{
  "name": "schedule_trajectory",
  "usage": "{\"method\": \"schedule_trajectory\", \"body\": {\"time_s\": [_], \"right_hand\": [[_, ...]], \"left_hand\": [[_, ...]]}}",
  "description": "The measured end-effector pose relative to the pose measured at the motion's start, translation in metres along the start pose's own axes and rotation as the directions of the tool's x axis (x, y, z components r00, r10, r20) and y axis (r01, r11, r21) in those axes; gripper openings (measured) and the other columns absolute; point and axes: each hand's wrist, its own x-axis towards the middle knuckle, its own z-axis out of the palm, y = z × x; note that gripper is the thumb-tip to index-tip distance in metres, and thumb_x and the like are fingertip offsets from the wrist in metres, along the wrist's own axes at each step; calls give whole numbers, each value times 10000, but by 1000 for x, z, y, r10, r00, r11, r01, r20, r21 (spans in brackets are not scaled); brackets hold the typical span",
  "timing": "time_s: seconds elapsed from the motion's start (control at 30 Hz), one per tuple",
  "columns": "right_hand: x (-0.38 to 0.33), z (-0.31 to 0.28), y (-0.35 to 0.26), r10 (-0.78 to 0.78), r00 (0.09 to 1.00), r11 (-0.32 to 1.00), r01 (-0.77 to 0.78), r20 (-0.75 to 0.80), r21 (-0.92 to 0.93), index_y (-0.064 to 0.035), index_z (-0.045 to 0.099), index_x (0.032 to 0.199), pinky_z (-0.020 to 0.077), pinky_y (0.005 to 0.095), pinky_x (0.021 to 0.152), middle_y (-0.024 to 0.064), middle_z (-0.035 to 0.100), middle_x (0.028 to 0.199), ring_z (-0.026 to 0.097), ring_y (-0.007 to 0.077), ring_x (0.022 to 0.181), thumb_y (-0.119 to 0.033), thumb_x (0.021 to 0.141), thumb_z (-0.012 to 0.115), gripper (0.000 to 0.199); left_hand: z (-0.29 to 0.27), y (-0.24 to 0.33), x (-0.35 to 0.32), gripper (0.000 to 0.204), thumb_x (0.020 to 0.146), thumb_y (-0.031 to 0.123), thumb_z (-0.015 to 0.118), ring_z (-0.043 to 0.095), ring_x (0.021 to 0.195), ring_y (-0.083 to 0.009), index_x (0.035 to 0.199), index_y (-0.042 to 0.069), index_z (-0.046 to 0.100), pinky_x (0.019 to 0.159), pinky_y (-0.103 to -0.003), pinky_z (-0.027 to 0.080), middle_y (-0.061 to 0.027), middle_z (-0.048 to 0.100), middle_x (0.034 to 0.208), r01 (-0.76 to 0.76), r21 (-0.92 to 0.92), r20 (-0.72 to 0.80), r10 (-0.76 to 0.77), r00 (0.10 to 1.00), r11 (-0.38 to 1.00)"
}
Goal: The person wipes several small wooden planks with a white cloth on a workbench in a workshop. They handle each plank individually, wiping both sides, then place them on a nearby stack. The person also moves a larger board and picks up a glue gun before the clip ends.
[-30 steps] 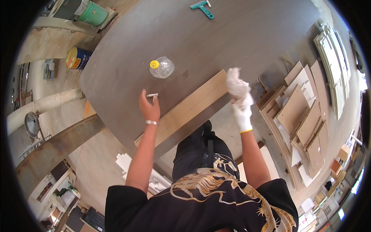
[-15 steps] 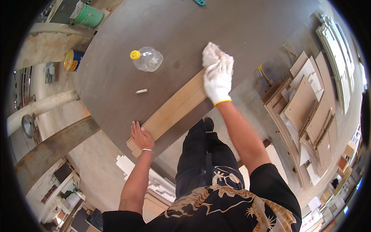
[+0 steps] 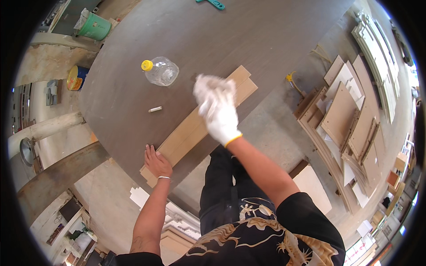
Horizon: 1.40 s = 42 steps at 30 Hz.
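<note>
Two narrow tan boards (image 3: 181, 134) lie side by side, slanting across the grey table (image 3: 248, 31). My bare left hand (image 3: 158, 164) rests flat on their near left end, fingers stretched out. In a white knit glove, my right hand (image 3: 219, 116) grips a crumpled whitish cloth (image 3: 214, 87) over the middle of the boards; both are smeared by motion. Beyond the boards stand a clear plastic bottle (image 3: 164, 72) with a yellow cap and, closer to me, a small white stick (image 3: 155, 109) like chalk.
A teal-handled tool (image 3: 216, 4) lies at the table's far edge. On the right, brown and white panels (image 3: 341, 108) are stacked on the floor beside a yellow-ended tool (image 3: 290, 77). A green bucket (image 3: 95, 26) and a blue-and-yellow can (image 3: 77, 78) stand at the left.
My right hand has swept the cloth from the far right end of the boards back toward their middle, uncovering that end. My left hand stays on the near end.
</note>
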Motion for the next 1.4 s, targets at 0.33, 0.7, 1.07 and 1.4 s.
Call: {"method": "schedule_trajectory", "body": {"time_s": [0.33, 0.7, 1.07, 1.4], "right_hand": [[-2, -20, 4, -13, 974, 927, -74, -227, -368, 1, 645, 1171, 461, 491, 1073, 137, 666, 1157, 599, 319, 1150, -103, 1024, 511, 225], [-1, -23, -16, 173, 943, 984, -179, -283, 3, 0, 613, 1303, 327, 566, 1225, 261, 591, 1412, 463, 470, 1413, -176, 896, 640, 445], [-42, -2, -49, 49, 998, 996, -53, -45, -78, 28, 618, 1260, 296, 646, 1212, 293, 583, 1312, 505, 509, 1324, -127, 889, 603, 403], [-31, 0, 6, 275, 925, 945, -311, -261, -106, 72, 553, 1373, 377, 608, 1181, 326, 529, 1439, 461, 534, 1380, -150, 1000, 552, 434]], "left_hand": [[-2, -1, -1, 483, 1095, 291, 381, 438, 1475, -375, 1454, 38, 581, 1195, -534, 315, -124, 493, 1620, -29, -1, -12, 29, 1000, 1000], [1, -2, 1, 479, 1094, 285, 385, 421, 1490, -359, 1460, 41, 574, 1205, -529, 298, -117, 472, 1637, -8, -4, 15, 8, 1000, 1000], [2, -4, -2, 482, 1097, 283, 370, 420, 1492, -354, 1470, 46, 563, 1203, -524, 295, -113, 472, 1637, -11, 13, 23, 11, 1000, 1000], [0, -2, -1, 489, 1096, 294, 373, 414, 1498, -352, 1475, 47, 561, 1198, -524, 296, -114, 466, 1642, -14, 3, 16, 14, 1000, 1000]]}}
